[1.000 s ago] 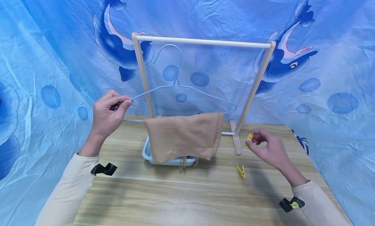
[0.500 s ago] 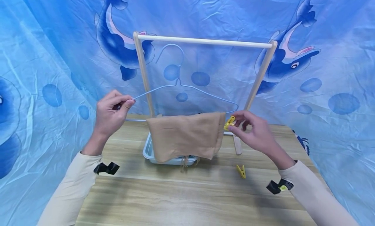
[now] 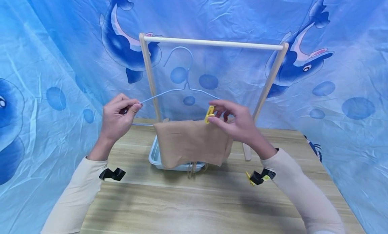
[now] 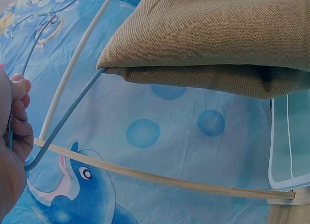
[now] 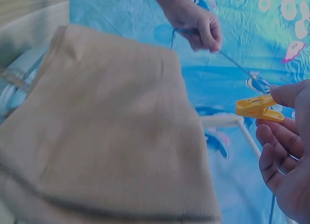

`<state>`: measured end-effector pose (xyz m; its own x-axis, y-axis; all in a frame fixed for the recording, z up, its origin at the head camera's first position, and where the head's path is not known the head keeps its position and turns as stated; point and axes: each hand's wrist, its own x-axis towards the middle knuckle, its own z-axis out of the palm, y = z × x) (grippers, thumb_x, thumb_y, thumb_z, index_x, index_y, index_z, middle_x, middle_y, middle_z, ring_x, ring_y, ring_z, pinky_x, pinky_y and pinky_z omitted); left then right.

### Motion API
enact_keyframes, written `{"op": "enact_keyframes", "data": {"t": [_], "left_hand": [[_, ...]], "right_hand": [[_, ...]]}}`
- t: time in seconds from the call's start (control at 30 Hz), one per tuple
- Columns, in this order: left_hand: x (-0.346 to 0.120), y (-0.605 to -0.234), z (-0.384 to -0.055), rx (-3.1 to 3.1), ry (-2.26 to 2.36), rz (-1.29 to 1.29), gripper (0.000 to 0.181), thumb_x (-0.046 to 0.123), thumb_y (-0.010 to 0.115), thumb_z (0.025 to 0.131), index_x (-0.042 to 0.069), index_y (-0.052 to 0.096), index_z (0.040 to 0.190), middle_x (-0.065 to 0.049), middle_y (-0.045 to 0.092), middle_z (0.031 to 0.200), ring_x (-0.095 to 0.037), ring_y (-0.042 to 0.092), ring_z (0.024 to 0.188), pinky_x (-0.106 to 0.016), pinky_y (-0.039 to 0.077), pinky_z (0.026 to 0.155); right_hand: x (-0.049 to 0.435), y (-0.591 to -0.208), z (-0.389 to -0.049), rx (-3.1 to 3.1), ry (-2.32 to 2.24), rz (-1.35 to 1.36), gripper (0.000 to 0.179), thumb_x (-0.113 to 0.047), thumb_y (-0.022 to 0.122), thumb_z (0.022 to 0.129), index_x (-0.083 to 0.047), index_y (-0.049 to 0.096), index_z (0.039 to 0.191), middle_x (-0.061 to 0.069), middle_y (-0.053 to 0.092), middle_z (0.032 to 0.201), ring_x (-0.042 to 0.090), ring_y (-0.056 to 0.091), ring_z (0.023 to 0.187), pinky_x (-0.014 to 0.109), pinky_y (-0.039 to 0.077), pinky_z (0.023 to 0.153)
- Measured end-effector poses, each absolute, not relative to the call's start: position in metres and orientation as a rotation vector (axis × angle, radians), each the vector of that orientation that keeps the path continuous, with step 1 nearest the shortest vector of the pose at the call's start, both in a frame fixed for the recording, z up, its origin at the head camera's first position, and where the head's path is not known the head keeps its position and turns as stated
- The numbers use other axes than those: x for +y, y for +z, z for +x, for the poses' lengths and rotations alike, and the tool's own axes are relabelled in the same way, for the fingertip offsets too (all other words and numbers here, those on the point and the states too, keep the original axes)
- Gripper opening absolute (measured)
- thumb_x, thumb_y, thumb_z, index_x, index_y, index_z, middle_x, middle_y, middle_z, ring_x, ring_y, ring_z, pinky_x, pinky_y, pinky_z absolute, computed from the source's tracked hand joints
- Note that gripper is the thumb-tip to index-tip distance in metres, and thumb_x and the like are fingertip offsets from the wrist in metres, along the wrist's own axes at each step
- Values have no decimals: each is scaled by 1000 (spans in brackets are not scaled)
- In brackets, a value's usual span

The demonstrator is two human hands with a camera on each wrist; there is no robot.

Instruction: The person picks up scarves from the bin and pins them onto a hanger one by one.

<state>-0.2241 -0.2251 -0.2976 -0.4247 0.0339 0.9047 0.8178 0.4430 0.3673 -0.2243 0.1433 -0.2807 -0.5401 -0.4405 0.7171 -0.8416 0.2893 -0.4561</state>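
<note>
My left hand (image 3: 119, 117) grips the left shoulder of a light-blue wire hanger (image 3: 170, 91). A folded tan cloth (image 3: 191, 143) with fringe at its lower edge drapes over the hanger's bottom bar. In my right hand (image 3: 234, 121), thumb and fingers pinch a yellow clothespin (image 3: 209, 114) near the cloth's top edge, right of its middle. From the right wrist view the clothespin (image 5: 259, 108) appears beside the folded cloth (image 5: 111, 122). A second yellow clothespin (image 3: 249, 178) lies on the table, partly hidden by the right wrist strap.
Behind the hanger stands a wooden rack (image 3: 212, 42) with a white top rail. Below the cloth, a light-blue tray (image 3: 154, 156) rests on the wooden table (image 3: 182, 203). A blue dolphin-print curtain (image 3: 236, 18) surrounds the table.
My right hand has moved left and up with the clothespin, from beyond the cloth's right side to its top edge. My left hand keeps its grip on the hanger.
</note>
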Motion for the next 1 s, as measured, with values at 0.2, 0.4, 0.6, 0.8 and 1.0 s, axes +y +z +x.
{"op": "enact_keyframes", "data": {"t": [0.2, 0.4, 0.6, 0.8, 1.0], "left_hand": [[-225, -299, -227, -1784, -1077, -731, 14, -22, 76, 76, -13, 75, 87, -13, 59, 74, -4, 44, 65, -15, 31, 57], [-224, -298, -227, -1785, -1082, -734, 14, -22, 76, 76, -13, 75, 88, -13, 60, 75, -4, 45, 65, -15, 31, 57], [-224, -297, -228, -1786, -1085, -733, 12, -20, 77, 78, -14, 74, 88, -13, 58, 74, -4, 44, 65, -15, 30, 57], [-223, -298, -229, -1783, -1091, -736, 14, -22, 76, 77, -13, 75, 88, -13, 58, 74, -4, 44, 66, -15, 31, 57], [-220, -298, -230, -1775, -1102, -736, 18, -24, 75, 75, -11, 76, 86, -14, 59, 74, -4, 45, 67, -14, 32, 58]], "right_hand": [[117, -275, -230, -2155, 1158, 1185, 35, -16, 81, 90, -10, 72, 123, -3, 75, 93, 8, 65, 81, 28, 53, 64], [94, -274, -237, -2228, 1208, 1204, 31, -19, 76, 95, -10, 70, 124, -4, 74, 100, 8, 66, 87, 30, 55, 70], [71, -271, -244, -2202, 1242, 1236, 26, -17, 76, 95, -8, 69, 118, -1, 74, 100, 9, 66, 88, 29, 52, 68], [50, -270, -247, -2163, 1226, 1233, 19, -14, 78, 92, -6, 73, 108, 1, 76, 93, 8, 67, 80, 25, 46, 61], [34, -271, -249, -2146, 1253, 1212, 10, -13, 79, 90, -8, 76, 98, 0, 78, 89, 4, 63, 72, 25, 42, 58]]}}
